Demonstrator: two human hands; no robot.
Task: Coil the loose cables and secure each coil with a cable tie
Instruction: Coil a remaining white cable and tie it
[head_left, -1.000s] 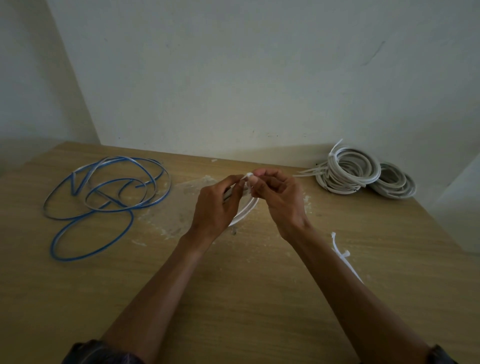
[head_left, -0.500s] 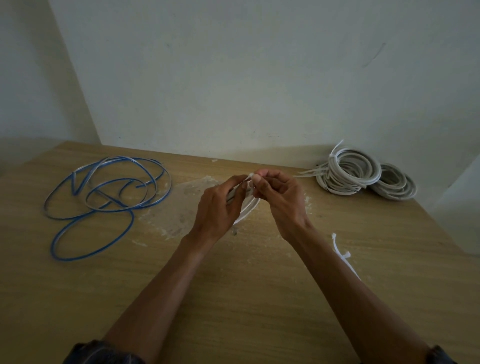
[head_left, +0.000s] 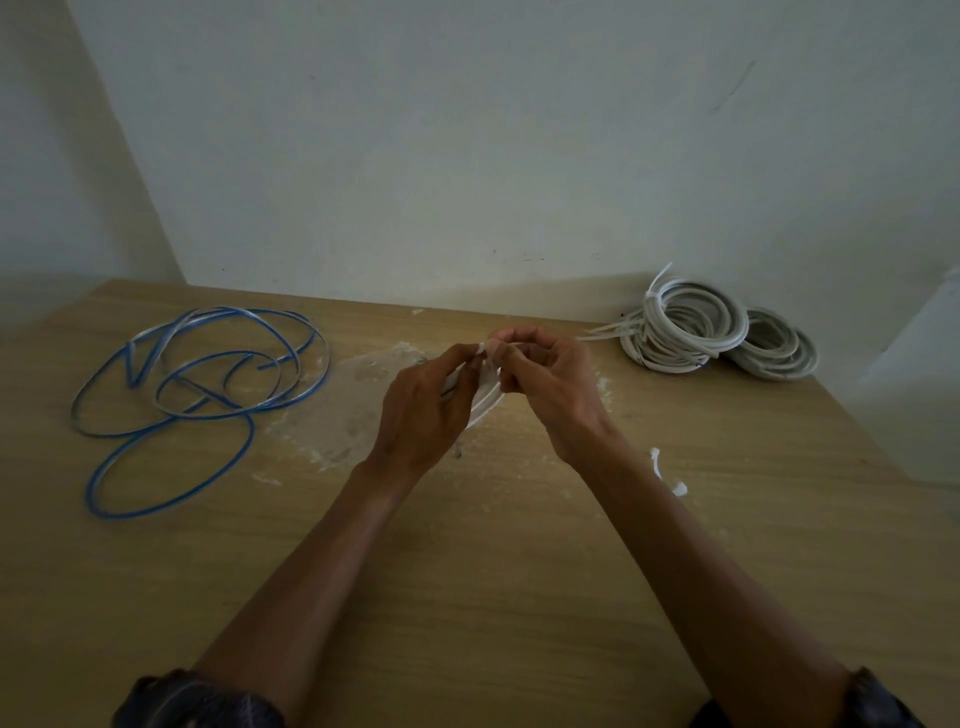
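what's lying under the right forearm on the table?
A white cable tie on the table: only a short part shows beside the right forearm. The arm covers the rest; one tie or several, cannot tell.

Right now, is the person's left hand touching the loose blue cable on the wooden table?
Apart. The head view shows bare wooden table between the loose blue cable and the left hand.
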